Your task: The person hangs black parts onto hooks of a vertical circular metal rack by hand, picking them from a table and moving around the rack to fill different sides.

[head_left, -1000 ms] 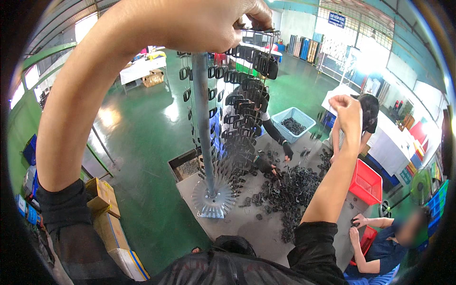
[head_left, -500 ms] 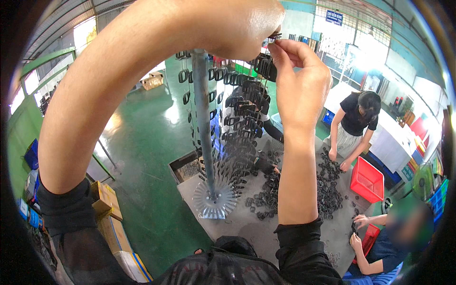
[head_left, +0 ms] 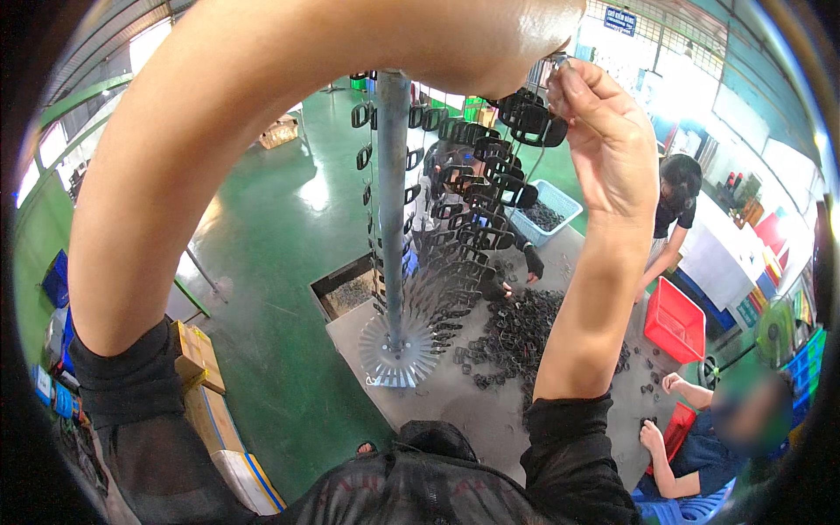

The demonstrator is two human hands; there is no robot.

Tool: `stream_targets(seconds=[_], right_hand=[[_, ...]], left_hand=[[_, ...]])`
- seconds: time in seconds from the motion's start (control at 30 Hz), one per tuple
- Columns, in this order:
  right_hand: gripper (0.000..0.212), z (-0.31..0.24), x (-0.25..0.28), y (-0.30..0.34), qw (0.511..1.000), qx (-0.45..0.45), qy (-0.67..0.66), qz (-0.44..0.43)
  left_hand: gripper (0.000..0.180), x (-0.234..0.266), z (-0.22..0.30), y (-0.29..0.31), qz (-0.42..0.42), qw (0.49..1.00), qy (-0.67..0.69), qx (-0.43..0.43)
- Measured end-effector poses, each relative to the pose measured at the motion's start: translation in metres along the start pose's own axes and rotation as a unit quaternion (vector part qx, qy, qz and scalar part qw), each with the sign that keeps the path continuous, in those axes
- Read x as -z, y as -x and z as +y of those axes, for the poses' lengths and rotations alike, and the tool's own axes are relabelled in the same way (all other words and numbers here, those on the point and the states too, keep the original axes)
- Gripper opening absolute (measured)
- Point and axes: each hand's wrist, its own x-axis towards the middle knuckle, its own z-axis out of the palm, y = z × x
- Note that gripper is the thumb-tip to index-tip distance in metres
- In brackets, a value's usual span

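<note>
My left arm arches over the top of the picture. My left hand [head_left: 534,44] is above the upright metal pole [head_left: 394,210], with its fingers turned away and hidden. Close beside it, the thumb and fingers of my right hand [head_left: 612,131] pinch together at a small shiny metal bit, too small to name. Just below hangs a cluster of black plastic buckles [head_left: 532,118] on a thin wire. More wires strung with black buckles [head_left: 472,188] hang around the pole, down to a slotted metal disc [head_left: 398,354] at its foot.
Loose black buckles [head_left: 516,341] are heaped on the grey table [head_left: 437,429]. A light blue basket [head_left: 551,214] and red bins [head_left: 674,319] stand beyond and right. Co-workers are at the table's far and right sides. Cardboard boxes [head_left: 199,354] stand left.
Both my hands have moved right, along with the top of the pole and its strands in the picture. The buckle cluster near my right hand now swings further right.
</note>
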Motion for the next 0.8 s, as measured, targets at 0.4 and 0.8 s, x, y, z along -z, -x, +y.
stream_targets(seconds=[0.4, 0.8], right_hand=[[0.032, -0.019, 0.112, 0.033, 0.63, -0.172, 0.724, 0.223], [0.019, 0.011, -0.058, -0.001, 0.798, 0.141, 0.549, 0.206]], left_hand=[[0.045, 0.006, -0.018, 0.024, 0.015, 0.997, 0.068, -0.045], [0.023, 0.002, -0.008, -0.015, -0.021, 1.0, -0.01, -0.008]])
